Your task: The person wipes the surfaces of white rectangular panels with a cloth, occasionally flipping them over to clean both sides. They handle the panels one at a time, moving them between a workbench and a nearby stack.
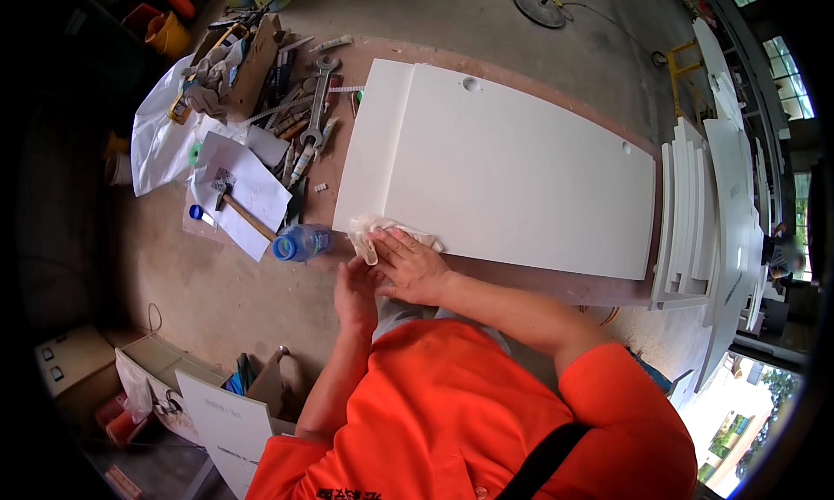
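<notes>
A large white panel (pixel 521 170) with a raised strip along its left side lies flat on the workbench. At its near left corner, my right hand (pixel 415 270) presses a crumpled cream cloth (pixel 369 229) onto the surface, its fingers closed over the cloth. My left hand (pixel 354 293) is just left of the right one, at the panel's near edge. Its fingers stretch toward the cloth's lower edge and seem to hold nothing. A clear blue plastic bottle (pixel 306 242) lies tilted to the left of the cloth, its open mouth toward me.
A hammer (pixel 248 218) rests on white paper (pixel 252 178) at the left. Beyond it are a large wrench (pixel 320 105), several markers and tubes, and a cardboard box (pixel 254 70). More white panels (pixel 686 205) stand stacked beyond the bench's right end. A blue cap (pixel 197 212) lies near the left edge.
</notes>
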Motion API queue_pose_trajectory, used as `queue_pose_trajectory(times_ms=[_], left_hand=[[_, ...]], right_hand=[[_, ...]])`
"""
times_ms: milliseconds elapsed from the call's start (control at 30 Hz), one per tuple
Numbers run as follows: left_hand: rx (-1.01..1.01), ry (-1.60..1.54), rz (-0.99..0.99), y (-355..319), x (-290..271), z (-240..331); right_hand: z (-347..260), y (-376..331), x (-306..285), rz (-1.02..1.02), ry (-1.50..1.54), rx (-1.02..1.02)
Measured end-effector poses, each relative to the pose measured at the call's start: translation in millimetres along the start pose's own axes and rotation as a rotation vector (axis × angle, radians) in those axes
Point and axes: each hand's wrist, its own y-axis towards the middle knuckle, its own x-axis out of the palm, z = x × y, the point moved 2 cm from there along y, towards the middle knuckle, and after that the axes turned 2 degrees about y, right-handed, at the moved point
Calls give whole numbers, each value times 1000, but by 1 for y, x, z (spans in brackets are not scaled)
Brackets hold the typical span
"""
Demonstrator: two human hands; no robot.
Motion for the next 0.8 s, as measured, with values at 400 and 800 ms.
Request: queue_pose_trajectory(times_ms=[400,800], left_hand=[[795,771,-108,-2,74,23],[728,905,-54,12,99,-14]], right_hand=[[26,-171,-36,146,119,530],[143,-200,-57,279,3,930]])
